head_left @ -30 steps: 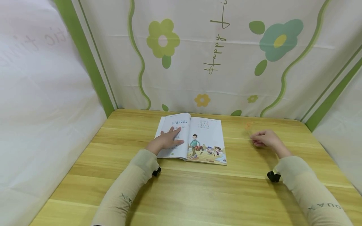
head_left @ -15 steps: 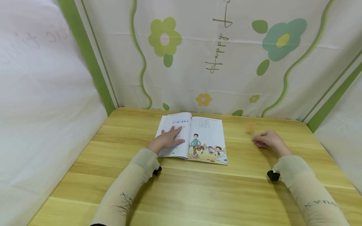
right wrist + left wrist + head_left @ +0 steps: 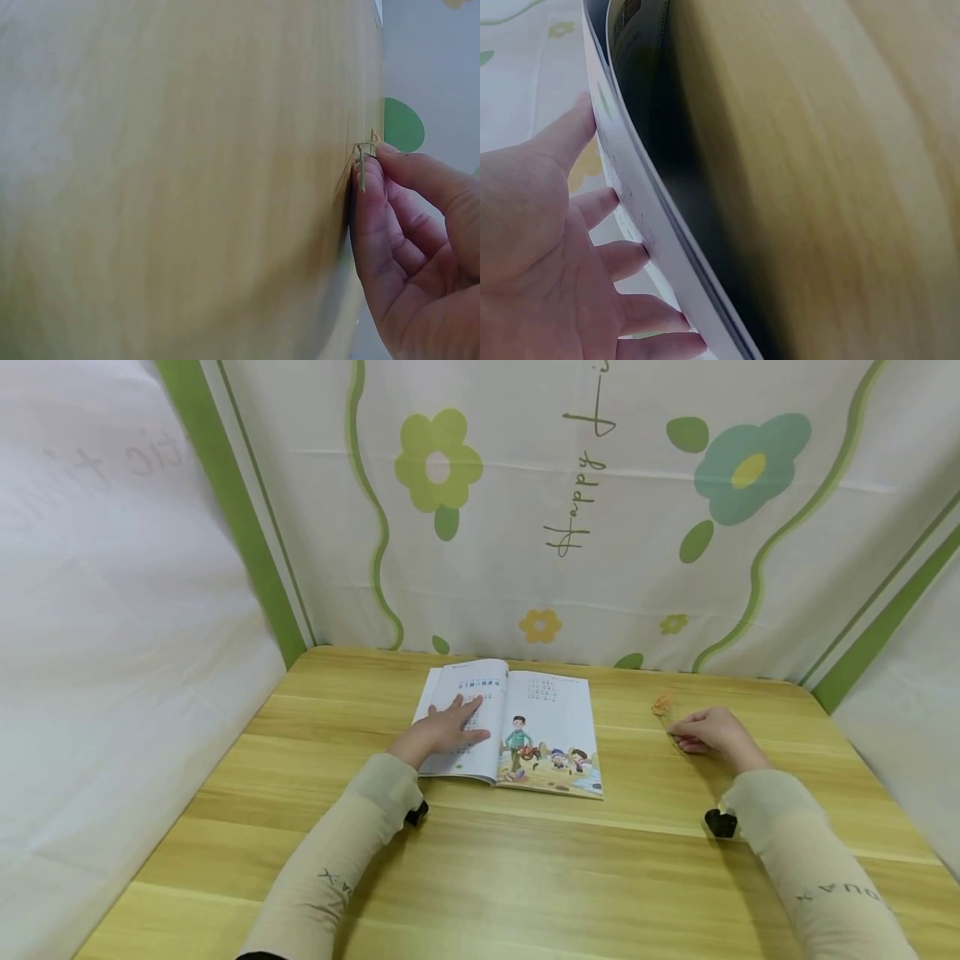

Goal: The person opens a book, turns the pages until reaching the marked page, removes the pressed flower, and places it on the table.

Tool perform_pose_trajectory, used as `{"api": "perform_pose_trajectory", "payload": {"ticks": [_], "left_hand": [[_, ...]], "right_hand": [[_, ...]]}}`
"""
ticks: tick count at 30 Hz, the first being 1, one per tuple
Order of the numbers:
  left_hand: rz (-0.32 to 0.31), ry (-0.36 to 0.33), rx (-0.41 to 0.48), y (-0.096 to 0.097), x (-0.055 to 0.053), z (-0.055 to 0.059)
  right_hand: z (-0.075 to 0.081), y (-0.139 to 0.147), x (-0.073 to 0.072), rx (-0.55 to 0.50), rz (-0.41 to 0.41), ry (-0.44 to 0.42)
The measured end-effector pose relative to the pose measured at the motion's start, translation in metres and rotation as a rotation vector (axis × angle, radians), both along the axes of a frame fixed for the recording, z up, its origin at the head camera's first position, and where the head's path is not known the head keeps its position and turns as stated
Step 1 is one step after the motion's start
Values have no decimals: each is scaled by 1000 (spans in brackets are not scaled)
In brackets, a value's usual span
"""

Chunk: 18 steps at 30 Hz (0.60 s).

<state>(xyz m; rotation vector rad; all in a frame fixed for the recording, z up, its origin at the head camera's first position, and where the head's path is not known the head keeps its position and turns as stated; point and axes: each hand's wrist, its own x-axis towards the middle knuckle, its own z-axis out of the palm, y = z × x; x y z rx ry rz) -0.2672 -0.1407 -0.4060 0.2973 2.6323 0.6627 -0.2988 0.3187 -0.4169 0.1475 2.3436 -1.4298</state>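
An open picture book lies toward the back of the table, its right page showing a cartoon figure with a rooster and two children. My left hand rests on the left page with its fingers spread. The left wrist view shows that hand with its fingertips against the paper, beside the book's edge. To the right of the book, my right hand pinches the thin stem of a small orange flower between thumb and forefinger. Close up, the stem pokes out green from between those fingertips.
The wood-grain table runs back to a white curtain printed with flowers and green vines. More white cloth hangs along the left side, and another panel closes off the right.
The flower in my right hand has turned slightly, its head dipping a little and tilting left. My left hand stays on the page, and the book lies as before.
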Motion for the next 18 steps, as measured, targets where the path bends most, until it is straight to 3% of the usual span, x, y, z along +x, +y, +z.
{"api": "perform_pose_trajectory", "payload": {"ticks": [13,18], "left_hand": [[-6,57,37,2,-1,1],[8,72,51,2,1,2]], "right_hand": [[-3,-1,-3,-20,4,14],[-1,-2,-4,40,37,59]]}}
